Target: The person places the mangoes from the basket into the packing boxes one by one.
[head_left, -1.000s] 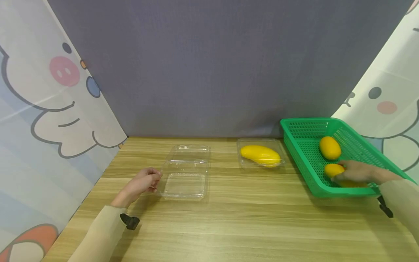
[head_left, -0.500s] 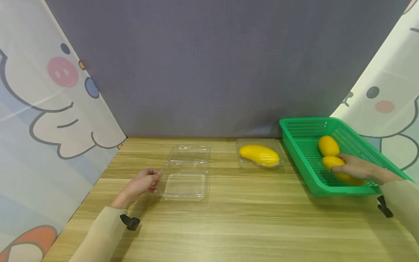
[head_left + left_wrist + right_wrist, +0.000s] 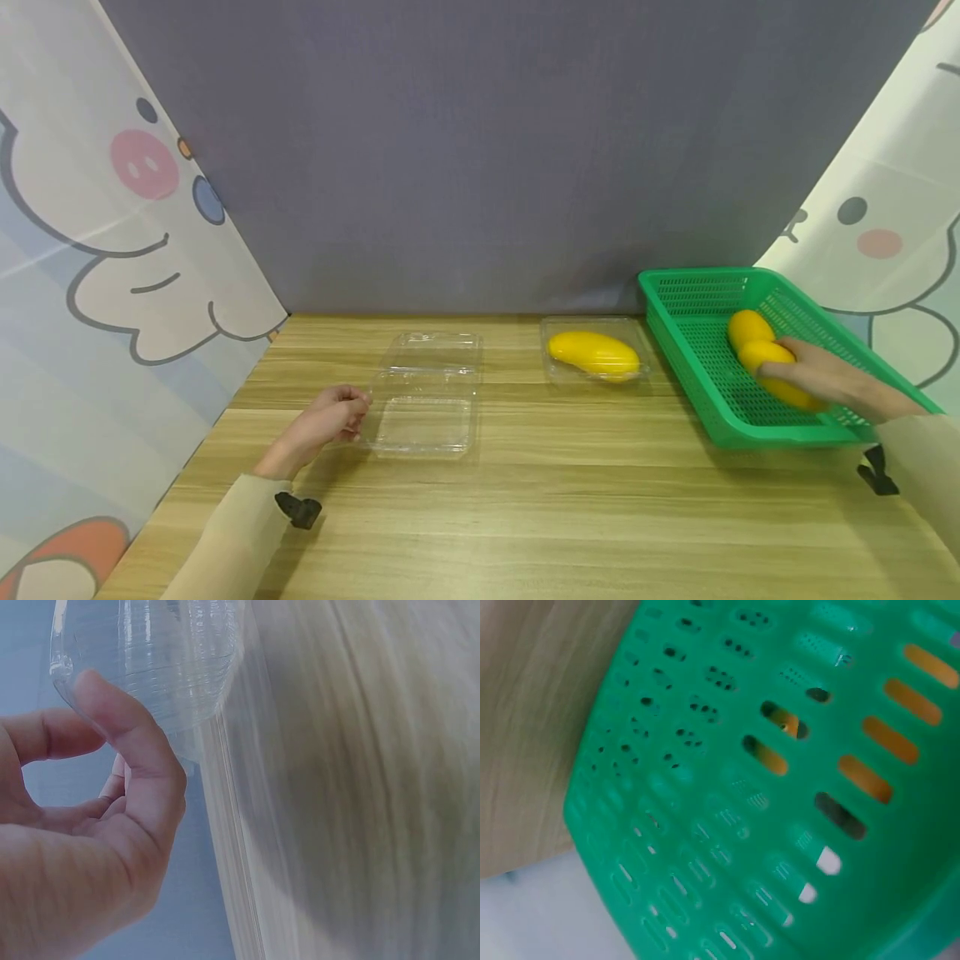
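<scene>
At the left, my left hand (image 3: 330,418) pinches the side rim of a clear plastic clamshell box (image 3: 427,408), which lies with its lid folded back on the table. The left wrist view has the thumb (image 3: 112,712) and a fingertip at the rim of the box (image 3: 161,656). Inside the green basket (image 3: 693,379), my right hand (image 3: 821,377) grips a yellow mango (image 3: 787,392) from above, slightly blurred. A second mango (image 3: 746,327) sits just behind it, partly overlapped. The basket wall (image 3: 727,772) hides the right hand in the right wrist view; yellow-orange skin shows through its slots.
Between box and basket, toward the back of the wooden table (image 3: 525,517), another clear box (image 3: 558,325) holds a yellow mango (image 3: 596,356). A grey panel (image 3: 465,167) stands behind the table, with printed cloths (image 3: 97,275) at both sides.
My right hand has brought the mango up and away from the basket's near wall, so it now overlaps the second mango. The left hand and its box keep their place.
</scene>
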Tool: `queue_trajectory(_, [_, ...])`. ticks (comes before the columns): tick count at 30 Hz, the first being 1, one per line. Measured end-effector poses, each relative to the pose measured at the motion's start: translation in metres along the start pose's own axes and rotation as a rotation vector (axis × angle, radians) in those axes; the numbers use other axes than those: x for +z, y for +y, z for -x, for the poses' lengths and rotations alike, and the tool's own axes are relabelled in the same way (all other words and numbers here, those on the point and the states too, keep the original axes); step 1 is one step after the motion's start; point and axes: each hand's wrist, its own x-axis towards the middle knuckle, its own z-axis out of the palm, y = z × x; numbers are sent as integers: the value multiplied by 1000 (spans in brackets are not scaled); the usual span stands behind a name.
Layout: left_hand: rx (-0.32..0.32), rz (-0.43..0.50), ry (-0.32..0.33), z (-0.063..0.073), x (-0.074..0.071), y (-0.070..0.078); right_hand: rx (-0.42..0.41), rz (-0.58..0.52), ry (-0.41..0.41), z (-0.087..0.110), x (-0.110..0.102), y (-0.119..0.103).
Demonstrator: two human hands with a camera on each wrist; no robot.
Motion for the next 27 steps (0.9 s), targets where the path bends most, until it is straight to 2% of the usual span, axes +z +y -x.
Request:
queue_trajectory(13, [11,-1,11,1,3,-1,-51,10,115,2,-1,-20])
queue_trajectory(17, [4,11,16,-1,4,-1,-41,29,141,3,-2,-24])
queue_trajectory(27, [1,15,19,1,6,0,-52,52,155,4,-2,-36])
